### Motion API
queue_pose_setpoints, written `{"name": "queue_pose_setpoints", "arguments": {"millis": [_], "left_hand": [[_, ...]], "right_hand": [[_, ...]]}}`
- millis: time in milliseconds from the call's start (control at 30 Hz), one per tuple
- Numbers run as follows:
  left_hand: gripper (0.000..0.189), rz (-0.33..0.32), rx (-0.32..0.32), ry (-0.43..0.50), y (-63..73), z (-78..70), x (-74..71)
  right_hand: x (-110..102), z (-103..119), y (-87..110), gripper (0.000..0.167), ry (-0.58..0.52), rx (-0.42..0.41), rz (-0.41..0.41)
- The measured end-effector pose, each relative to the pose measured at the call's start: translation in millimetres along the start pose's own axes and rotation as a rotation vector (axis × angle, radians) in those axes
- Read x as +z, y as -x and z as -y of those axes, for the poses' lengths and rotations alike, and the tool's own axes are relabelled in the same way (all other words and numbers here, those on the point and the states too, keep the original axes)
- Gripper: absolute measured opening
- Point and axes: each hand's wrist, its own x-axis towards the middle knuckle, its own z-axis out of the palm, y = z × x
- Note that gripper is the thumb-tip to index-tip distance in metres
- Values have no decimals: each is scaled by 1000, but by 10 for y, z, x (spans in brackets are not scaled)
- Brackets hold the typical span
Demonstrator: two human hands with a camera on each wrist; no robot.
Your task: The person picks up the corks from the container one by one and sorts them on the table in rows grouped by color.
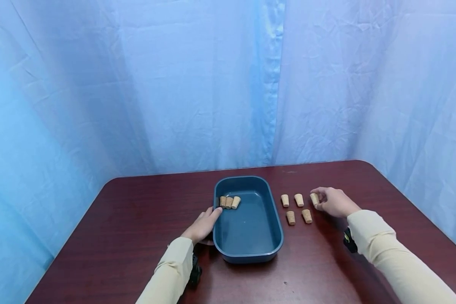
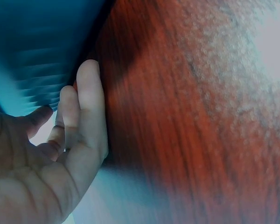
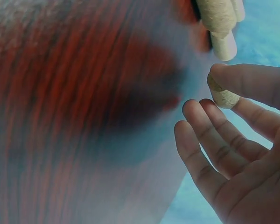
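Note:
A blue-grey rectangular tray (image 1: 247, 254) stands on the table. My left hand (image 1: 203, 226) lies against its left side, a fingertip at the rim; in the left wrist view the fingers (image 2: 91, 93) extend along the outer wall. Inside the tray, several cork stoppers (image 1: 229, 202) sit in a row by the left wall. To the right, my right hand (image 1: 336, 202) pinches a tapered cork stopper (image 1: 314, 199) between thumb and index finger. The right wrist view shows that cork (image 3: 225, 99) in the pinch, with the other fingers loosely extended.
Between tray and right hand stand two more corks in the back row, one pale cork (image 1: 285, 200) and another (image 1: 299, 200). Two darker ones, a cork (image 1: 290, 218) and its neighbour (image 1: 307, 216), stand in front. Blue curtains (image 1: 197, 84) hang behind the dark red wooden table (image 1: 148, 236).

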Motion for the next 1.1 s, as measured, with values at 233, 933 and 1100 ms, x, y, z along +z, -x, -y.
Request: {"name": "queue_pose_setpoints", "arguments": {"millis": [233, 933, 1100], "left_hand": [[69, -1, -3, -7, -1, 0, 1], [71, 5, 0, -12, 11, 3, 5], [70, 5, -6, -11, -8, 13, 4]], "right_hand": [[52, 11, -52, 41, 60, 10, 13], [53, 92, -149, 37, 212, 40, 37], [42, 131, -162, 36, 230, 47, 50]]}}
